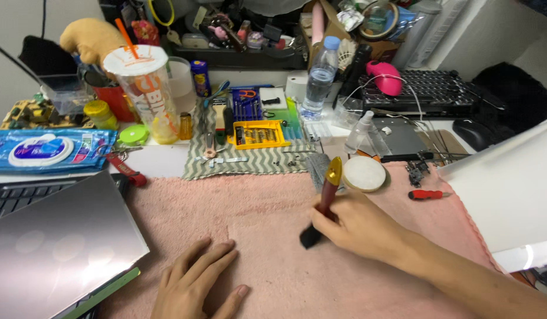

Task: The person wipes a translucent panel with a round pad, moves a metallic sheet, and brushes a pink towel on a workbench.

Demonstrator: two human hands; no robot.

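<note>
Gripping brush point(324, 201), right hand point(359, 227), white disc point(363, 173) beside

Water bottle point(318, 80), perhaps half-full.

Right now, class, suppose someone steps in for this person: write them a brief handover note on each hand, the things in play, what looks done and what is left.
Left hand: empty, flat on the pink towel.
Right hand: holding a red-handled brush, dark bristles down on the towel.
Nearby: round white disc, small red screwdriver, yellow bit case, laptop at the left.
Done: towel laid out, tools out.
Left: cannot tell from this view; no workpiece lies under the brush.
</note>
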